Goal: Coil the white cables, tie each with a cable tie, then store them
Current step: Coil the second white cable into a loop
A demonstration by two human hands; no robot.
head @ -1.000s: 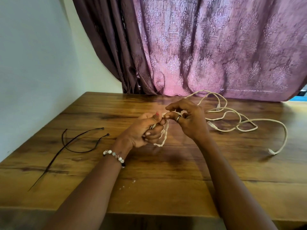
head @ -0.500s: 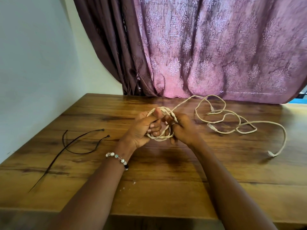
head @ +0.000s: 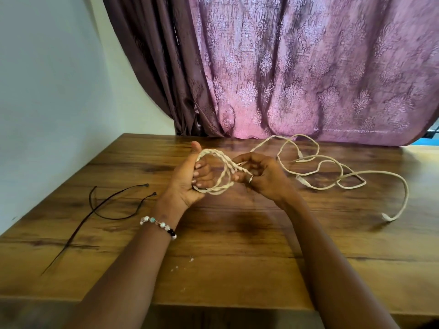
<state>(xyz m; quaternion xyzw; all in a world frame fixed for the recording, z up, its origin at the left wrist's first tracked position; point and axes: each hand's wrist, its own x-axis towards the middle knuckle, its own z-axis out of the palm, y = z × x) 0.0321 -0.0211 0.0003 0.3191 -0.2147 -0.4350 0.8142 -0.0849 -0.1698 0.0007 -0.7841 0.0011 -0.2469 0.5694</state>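
Note:
A small coil of white cable hangs in my left hand, looped between the raised thumb and the curled fingers. My right hand pinches the cable strand where it leaves the coil. The uncoiled white cable trails in loose loops over the wooden table to the right, and one end lies near the right edge. Black cable ties lie on the table to the left of my hands.
A purple patterned curtain hangs behind the table's far edge. A pale wall runs along the left side. Small white crumbs dot the table near the front edge.
The coil has opened from a tight bundle between both hands into a wider ring in my left hand. My right hand has moved right, drawing the strand out.

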